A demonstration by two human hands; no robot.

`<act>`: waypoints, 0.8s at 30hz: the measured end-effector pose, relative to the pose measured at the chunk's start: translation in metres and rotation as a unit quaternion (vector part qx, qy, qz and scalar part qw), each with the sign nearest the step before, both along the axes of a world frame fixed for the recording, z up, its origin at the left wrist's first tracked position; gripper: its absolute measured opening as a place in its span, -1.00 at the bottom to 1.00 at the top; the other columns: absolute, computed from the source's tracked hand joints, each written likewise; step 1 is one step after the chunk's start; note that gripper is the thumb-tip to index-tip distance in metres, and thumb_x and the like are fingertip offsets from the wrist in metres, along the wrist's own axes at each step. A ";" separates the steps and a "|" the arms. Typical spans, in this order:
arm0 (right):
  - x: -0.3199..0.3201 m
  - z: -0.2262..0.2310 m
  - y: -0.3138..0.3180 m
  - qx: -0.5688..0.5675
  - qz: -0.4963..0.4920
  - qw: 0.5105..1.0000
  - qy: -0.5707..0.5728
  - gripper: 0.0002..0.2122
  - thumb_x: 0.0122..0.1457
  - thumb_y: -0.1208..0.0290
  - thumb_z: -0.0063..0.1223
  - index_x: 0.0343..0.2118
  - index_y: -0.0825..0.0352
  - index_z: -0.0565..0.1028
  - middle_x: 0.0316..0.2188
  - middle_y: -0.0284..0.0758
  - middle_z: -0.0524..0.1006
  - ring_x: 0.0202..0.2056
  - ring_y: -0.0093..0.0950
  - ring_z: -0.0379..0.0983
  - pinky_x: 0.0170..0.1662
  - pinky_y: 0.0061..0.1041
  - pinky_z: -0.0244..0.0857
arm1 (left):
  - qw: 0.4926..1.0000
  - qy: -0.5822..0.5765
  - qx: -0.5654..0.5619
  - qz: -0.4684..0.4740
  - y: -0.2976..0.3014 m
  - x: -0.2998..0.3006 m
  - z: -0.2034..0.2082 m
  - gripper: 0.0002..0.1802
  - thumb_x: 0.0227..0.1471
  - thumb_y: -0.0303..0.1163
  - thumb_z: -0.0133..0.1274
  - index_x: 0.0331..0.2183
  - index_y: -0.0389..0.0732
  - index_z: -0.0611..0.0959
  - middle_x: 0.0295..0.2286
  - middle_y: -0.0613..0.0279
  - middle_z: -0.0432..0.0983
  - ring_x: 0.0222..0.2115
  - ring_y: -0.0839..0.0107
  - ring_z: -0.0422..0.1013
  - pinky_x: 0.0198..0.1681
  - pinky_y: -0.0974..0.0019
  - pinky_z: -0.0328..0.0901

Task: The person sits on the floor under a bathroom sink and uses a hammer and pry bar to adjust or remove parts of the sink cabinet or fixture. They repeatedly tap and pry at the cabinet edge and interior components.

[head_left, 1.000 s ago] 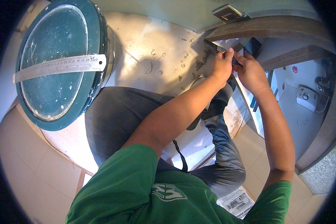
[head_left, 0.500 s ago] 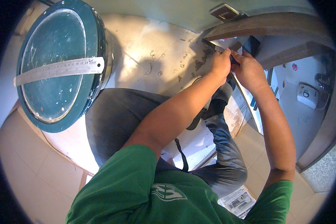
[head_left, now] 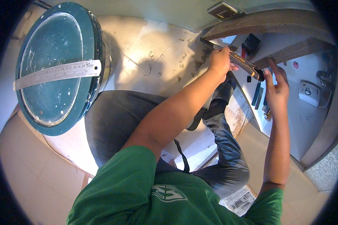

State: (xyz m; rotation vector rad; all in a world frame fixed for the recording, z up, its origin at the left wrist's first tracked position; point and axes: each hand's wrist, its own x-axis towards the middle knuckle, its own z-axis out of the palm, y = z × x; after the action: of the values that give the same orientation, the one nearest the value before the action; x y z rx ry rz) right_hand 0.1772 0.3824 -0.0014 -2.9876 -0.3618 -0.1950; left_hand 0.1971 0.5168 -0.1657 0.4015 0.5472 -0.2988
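My left hand (head_left: pixel 220 63) is closed around a slim hand tool with a black-and-orange handle (head_left: pixel 246 66). A dark, flat, blade-like end (head_left: pixel 208 42) sticks out past my fist toward the far left; its exact kind is unclear. Beside the butt of the handle is my right hand (head_left: pixel 277 84), its fingers apart and the thumb at or very near the handle's end. Both hands are over the near-left edge of a brown wooden frame (head_left: pixel 268 23) with a pale panel (head_left: pixel 289 112) inside it. A black block (head_left: pixel 251 43) with a red part lies just beyond the tool.
On the left stands a bucket with a teal lid (head_left: pixel 52 45), a steel ruler (head_left: pixel 58 74) across it. Curled shavings (head_left: pixel 150 56) litter the floor ahead. Teal-and-dark tools (head_left: pixel 257 95) and a white device (head_left: pixel 309 93) lie on the panel. My bent legs (head_left: pixel 131 112) are below my arms.
My right hand has let go of the tool and moved right and down, its fingers spreading. The handle now shows, still in my left hand.
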 end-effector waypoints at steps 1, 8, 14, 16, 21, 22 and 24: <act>-0.004 0.000 -0.011 0.001 -0.027 1.000 0.015 -0.63 0.27 0.23 0.04 0.11 0.22 0.45 -0.01 -0.23 0.48 -0.09 -0.45 0.46 -0.05 -0.48 0.34 | 1.000 0.004 0.003 0.000 0.000 0.000 0.001 -0.71 0.16 -0.22 -0.10 -0.32 -0.29 0.48 -0.47 0.07 0.50 -0.56 0.28 0.47 -0.52 0.19 0.48; -0.018 -0.021 -0.097 0.118 -0.193 0.974 0.003 -0.65 0.26 0.29 0.02 0.09 0.20 0.44 -0.09 -0.22 0.52 -0.26 -0.40 0.48 -0.17 -0.40 0.37 | 1.000 -0.004 0.011 -0.010 -0.004 0.001 -0.012 -0.67 0.19 -0.19 -0.10 -0.31 -0.32 0.49 -0.46 0.05 0.50 -0.60 0.27 0.46 -0.50 0.19 0.50; -0.013 -0.088 -0.230 0.059 -0.303 0.947 0.088 -0.72 0.18 0.19 0.09 -0.11 0.20 0.55 -0.35 -0.15 0.59 -0.30 -0.38 0.51 -0.22 -0.42 0.35 | 1.000 -0.008 0.009 -0.027 -0.007 0.001 -0.002 -0.66 0.19 -0.21 -0.14 -0.28 -0.34 0.50 -0.46 0.08 0.49 -0.56 0.29 0.45 -0.48 0.23 0.50; -0.012 -0.113 -0.250 0.071 -0.307 0.941 0.127 -0.75 0.16 0.24 0.07 -0.17 0.24 0.57 -0.41 -0.22 0.57 -0.38 -0.43 0.48 -0.29 -0.45 0.32 | 1.000 0.001 0.006 -0.010 -0.008 0.003 -0.005 -0.67 0.14 -0.24 -0.12 -0.35 -0.35 0.51 -0.53 0.10 0.46 -0.65 0.33 0.40 -0.59 0.28 0.48; -0.003 -0.155 -0.246 -0.095 -0.271 0.945 0.157 -0.72 0.12 0.19 0.06 -0.22 0.26 0.56 -0.36 -0.18 0.60 -0.31 -0.26 0.54 -0.22 -0.31 0.39 | 1.000 -0.003 0.000 -0.024 -0.009 0.003 -0.009 -0.67 0.18 -0.21 -0.12 -0.32 -0.32 0.49 -0.48 0.11 0.47 -0.58 0.31 0.44 -0.51 0.23 0.49; -0.001 -0.161 -0.237 -0.136 -0.247 0.945 0.163 -0.70 0.12 0.15 0.06 -0.19 0.25 0.56 -0.32 -0.14 0.61 -0.24 -0.19 0.56 -0.16 -0.25 0.39 | 1.000 -0.010 0.003 -0.030 -0.008 0.003 -0.009 -0.68 0.20 -0.20 -0.13 -0.30 -0.31 0.49 -0.46 0.11 0.49 -0.55 0.29 0.46 -0.46 0.21 0.50; 0.003 -0.166 -0.221 -0.164 -0.300 0.917 0.207 -0.61 0.10 0.07 0.06 -0.07 0.19 0.52 -0.17 -0.11 0.59 -0.07 -0.09 0.49 -0.01 -0.18 0.33 | 1.000 -0.011 0.017 -0.017 -0.006 0.002 -0.009 -0.68 0.20 -0.20 -0.13 -0.30 -0.31 0.49 -0.48 0.12 0.49 -0.57 0.30 0.46 -0.49 0.21 0.49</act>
State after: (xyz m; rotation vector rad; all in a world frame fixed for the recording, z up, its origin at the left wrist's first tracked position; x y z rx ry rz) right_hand 0.1803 0.1610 -0.1671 -3.2431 0.6347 0.4902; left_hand 0.1993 0.5110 -0.1748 0.4462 0.5246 -0.3187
